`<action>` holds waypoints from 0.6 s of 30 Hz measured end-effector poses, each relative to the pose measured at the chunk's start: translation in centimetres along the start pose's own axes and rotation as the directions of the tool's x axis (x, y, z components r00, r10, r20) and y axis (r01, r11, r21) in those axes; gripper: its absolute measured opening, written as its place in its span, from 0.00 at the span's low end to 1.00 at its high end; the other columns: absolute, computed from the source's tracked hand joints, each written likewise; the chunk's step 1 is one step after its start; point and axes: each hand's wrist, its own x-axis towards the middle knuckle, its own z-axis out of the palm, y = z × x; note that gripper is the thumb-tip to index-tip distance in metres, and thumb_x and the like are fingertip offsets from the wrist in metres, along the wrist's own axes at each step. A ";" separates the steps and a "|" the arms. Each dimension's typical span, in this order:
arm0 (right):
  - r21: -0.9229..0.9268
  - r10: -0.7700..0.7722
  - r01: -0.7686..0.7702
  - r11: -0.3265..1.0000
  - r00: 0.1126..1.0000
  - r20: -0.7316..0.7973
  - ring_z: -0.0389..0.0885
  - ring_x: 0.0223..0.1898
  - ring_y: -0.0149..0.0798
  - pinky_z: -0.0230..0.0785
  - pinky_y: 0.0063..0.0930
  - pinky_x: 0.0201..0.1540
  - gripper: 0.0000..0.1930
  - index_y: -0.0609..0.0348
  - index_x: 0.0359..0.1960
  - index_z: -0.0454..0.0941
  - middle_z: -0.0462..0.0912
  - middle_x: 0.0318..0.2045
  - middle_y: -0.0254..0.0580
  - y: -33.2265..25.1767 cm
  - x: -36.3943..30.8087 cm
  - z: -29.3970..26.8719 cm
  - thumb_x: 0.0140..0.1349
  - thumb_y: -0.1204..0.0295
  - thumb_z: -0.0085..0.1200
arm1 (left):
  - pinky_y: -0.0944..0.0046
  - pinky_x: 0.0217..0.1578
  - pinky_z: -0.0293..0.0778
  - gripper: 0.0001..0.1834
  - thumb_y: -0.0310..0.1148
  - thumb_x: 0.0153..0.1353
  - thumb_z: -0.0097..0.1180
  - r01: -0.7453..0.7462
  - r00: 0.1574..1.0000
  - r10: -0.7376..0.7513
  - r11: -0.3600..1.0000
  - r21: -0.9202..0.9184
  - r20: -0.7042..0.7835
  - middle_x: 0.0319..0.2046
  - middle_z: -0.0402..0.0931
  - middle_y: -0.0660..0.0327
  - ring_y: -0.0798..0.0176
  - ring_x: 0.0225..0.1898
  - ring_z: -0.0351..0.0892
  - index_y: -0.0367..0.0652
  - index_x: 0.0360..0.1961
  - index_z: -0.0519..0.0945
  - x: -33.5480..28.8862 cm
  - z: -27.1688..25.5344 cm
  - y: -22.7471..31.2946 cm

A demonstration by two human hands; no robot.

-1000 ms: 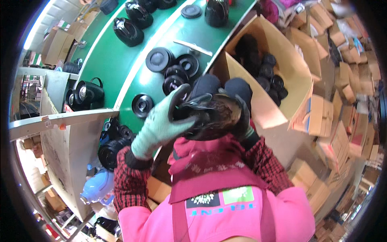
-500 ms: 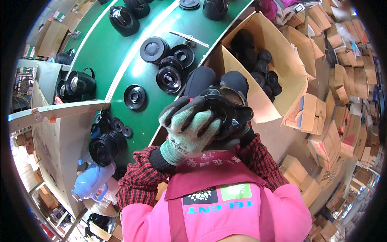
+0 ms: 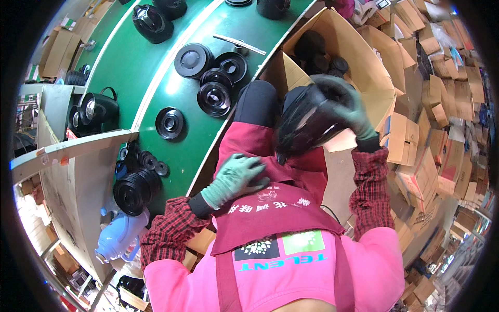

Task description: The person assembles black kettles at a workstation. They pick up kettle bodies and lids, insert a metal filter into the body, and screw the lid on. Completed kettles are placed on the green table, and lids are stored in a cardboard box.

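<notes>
My right hand (image 3: pixel 347 106), in a grey-green glove and blurred by motion, grips a glossy black jug-shaped housing (image 3: pixel 304 122) at its upper end. The housing hangs tilted over my right thigh, beside the open cardboard box (image 3: pixel 366 60). My left hand (image 3: pixel 240 179), gloved alike, lies over the maroon apron (image 3: pixel 275 208) at my lap, fingers stretched and nothing in them. To its left on the green table (image 3: pixel 182 161) sit a single round black lid (image 3: pixel 170 124) and a cluster of round black lids (image 3: pixel 214 99).
Dark round parts (image 3: pixel 339 66) lie in the box. More black jug housings (image 3: pixel 152 23) stand at the table's far end. A stack of black rings (image 3: pixel 136 190) and a light-blue jug (image 3: pixel 122 234) are at left, near a pale partition (image 3: pixel 78 148). Cartons (image 3: pixel 416 171) crowd the right.
The black housing has moved from between both hands at my chest to the right, in my right hand alone. My left hand has let go and dropped to my lap.
</notes>
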 end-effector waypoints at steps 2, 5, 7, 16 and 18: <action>-0.363 -0.139 0.221 0.905 0.961 0.237 0.78 0.60 0.44 0.66 0.39 0.67 0.30 0.61 0.62 0.75 0.80 0.56 0.48 2.1 1.0 3.2 0.60 0.62 0.67 | 0.50 0.61 0.68 0.35 0.47 0.50 0.75 0.177 0.983 -0.181 0.979 -0.098 -0.033 0.62 0.71 0.52 0.44 0.63 0.70 0.45 0.57 0.78 1.0 -3.3 -0.2; -0.371 -0.111 0.241 0.897 0.934 0.338 0.81 0.54 0.47 0.72 0.38 0.60 0.22 0.59 0.55 0.79 0.82 0.52 0.50 9.5 2.9 7.4 0.65 0.60 0.62 | 0.43 0.70 0.59 0.58 0.48 0.41 0.81 0.034 0.888 -0.125 0.977 -0.209 -0.441 0.71 0.59 0.46 0.38 0.71 0.58 0.41 0.71 0.63 5.0 -6.5 1.1; 0.263 0.237 -0.321 0.910 0.922 0.306 0.83 0.51 0.47 0.75 0.34 0.55 0.19 0.59 0.53 0.79 0.84 0.48 0.50 9.2 7.4 4.7 0.68 0.60 0.59 | 0.42 0.71 0.57 0.58 0.48 0.39 0.82 0.005 0.960 -0.045 0.990 -0.143 -0.278 0.71 0.59 0.46 0.37 0.72 0.57 0.42 0.71 0.64 7.0 -4.3 0.3; -0.799 0.306 -0.268 0.538 0.945 -0.111 0.75 0.65 0.54 0.66 0.44 0.67 0.38 0.53 0.74 0.61 0.74 0.65 0.56 19.2 26.4 5.7 0.64 0.51 0.52 | 0.42 0.64 0.64 0.45 0.44 0.39 0.78 -0.076 0.848 0.151 0.983 0.165 -0.508 0.60 0.69 0.59 0.43 0.64 0.64 0.59 0.64 0.77 6.3 -0.4 1.6; -0.833 0.127 -0.186 0.521 0.982 -0.139 0.81 0.58 0.55 0.71 0.46 0.62 0.32 0.51 0.70 0.69 0.82 0.57 0.56 19.2 25.5 5.7 0.66 0.53 0.51 | 0.43 0.64 0.64 0.46 0.44 0.39 0.80 0.007 0.841 0.030 0.998 0.066 -0.540 0.60 0.69 0.59 0.44 0.64 0.64 0.57 0.64 0.77 6.5 0.5 0.7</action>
